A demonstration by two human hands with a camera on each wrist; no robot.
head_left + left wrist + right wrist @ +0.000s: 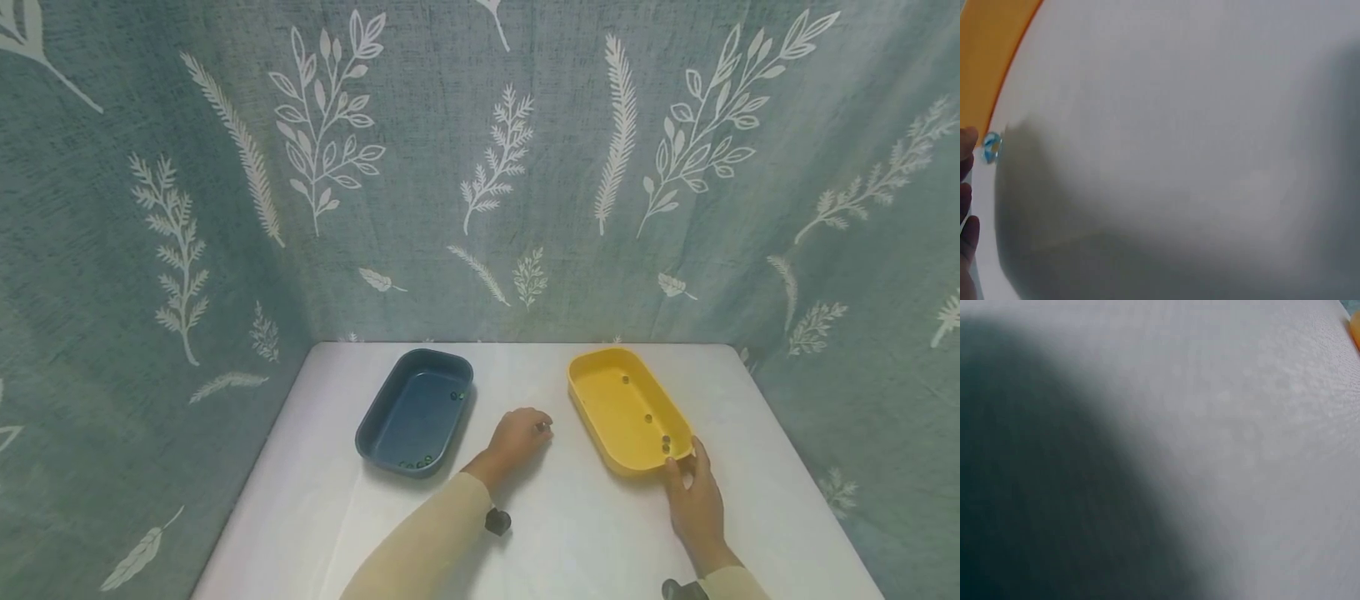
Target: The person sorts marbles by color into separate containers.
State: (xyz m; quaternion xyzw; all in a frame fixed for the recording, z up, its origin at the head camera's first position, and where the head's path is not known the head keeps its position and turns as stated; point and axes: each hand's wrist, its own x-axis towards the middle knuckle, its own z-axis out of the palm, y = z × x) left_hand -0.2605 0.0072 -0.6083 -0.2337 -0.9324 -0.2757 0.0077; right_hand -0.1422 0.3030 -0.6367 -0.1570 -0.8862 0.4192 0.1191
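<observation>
In the head view my left hand [519, 437] is between the two trays, pinching a small glass marble [541, 427] with its fingertips. The left wrist view shows this marble [991, 147] as clear with blue in it, right at the fingertips [967, 142]. My right hand [696, 500] grips the near right corner of a yellow tray [611, 417], thumb at the near wall and fingers around the side. Several small marbles [648, 418] lie inside, mostly toward that corner. The right wrist view catches only a sliver of the yellow tray [1355, 328].
A dark blue tray [412, 417] stands to the left on the white table [570, 533]. It holds several greenish marbles [428, 459], most at its near end and a couple by the right wall. Patterned green-grey cloth [450, 183] rises behind and at both sides.
</observation>
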